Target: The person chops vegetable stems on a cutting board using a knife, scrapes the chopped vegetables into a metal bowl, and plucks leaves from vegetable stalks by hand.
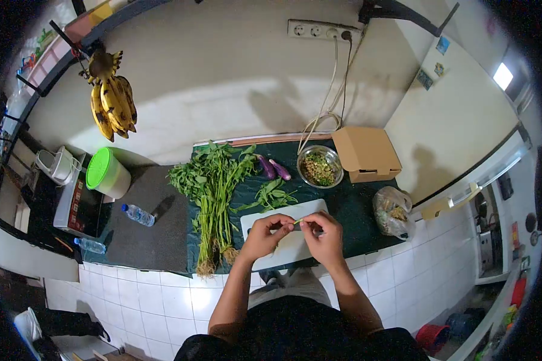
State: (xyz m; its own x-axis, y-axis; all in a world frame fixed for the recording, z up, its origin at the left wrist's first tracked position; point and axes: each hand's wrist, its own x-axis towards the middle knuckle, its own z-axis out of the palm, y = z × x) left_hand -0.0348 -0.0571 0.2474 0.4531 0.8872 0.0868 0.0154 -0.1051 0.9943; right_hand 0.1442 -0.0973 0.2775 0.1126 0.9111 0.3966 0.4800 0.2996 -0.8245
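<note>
My left hand and my right hand meet over the white cutting board, fingertips pinched together. Between them is a small, thin green vegetable piece, too small to name exactly. Just beyond the board lies a little heap of loose green leaves. Farther back stands a metal bowl with chopped green and pale bits in it. Left of the board spreads a large bunch of leafy greens, its roots towards the counter's front edge. Two purple eggplants rest behind the leaves.
A cardboard box and a filled plastic bag stand on the right. To the left are a water bottle and a green-lidded tub. Bananas hang above; cords drop from a wall socket strip.
</note>
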